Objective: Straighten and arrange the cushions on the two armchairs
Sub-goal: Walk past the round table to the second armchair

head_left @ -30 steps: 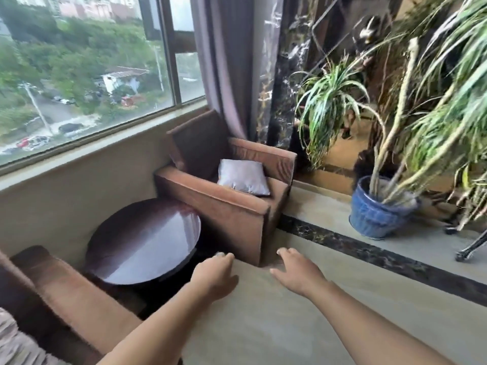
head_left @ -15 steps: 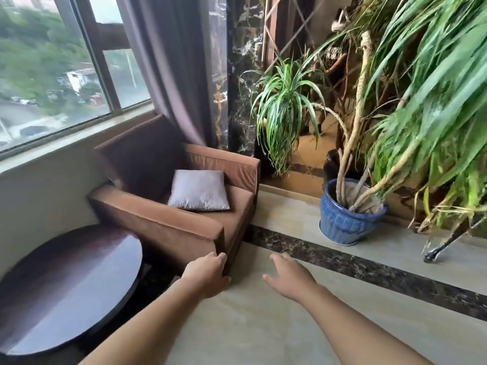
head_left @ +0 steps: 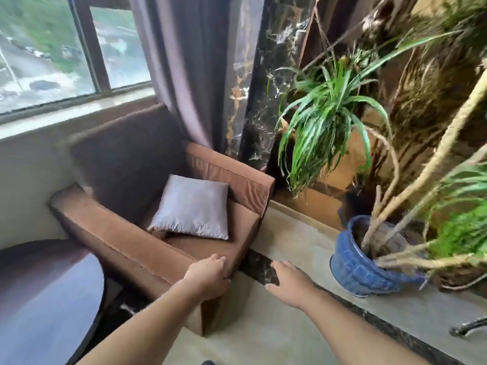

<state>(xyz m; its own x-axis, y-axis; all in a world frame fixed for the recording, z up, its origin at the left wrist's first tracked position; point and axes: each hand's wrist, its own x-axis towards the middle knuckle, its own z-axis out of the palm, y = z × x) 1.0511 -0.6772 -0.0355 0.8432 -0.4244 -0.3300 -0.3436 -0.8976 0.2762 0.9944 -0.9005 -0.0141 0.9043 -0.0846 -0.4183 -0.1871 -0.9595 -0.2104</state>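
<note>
Brown armchair [head_left: 126, 248]: stands under the window beside the curtain [head_left: 189, 75]. It is the only one of the two chairs in view.
Grey cushion [head_left: 192, 206]: lies slanted on the seat, toward the back and the far armrest, not propped upright against the backrest. Neither hand touches it.
Left hand [head_left: 208, 277]: reaches over the front end of the near armrest, fingers loosely bent, grasping nothing. Whether it touches the fabric I cannot tell.
Right hand [head_left: 287, 283]: stretched out above the floor in front of the chair, fingers straight, empty.
Progress: judging by how the cushion slouches, this chair is not yet tidied. The cushion has to be lifted, plumped and set against the backrest. The other chair's state cannot be judged from here.
Nearby: a dark round table [head_left: 44, 299] at the chair's near side, and a blue plant pot [head_left: 353, 267] on the floor beyond the right hand.
</note>
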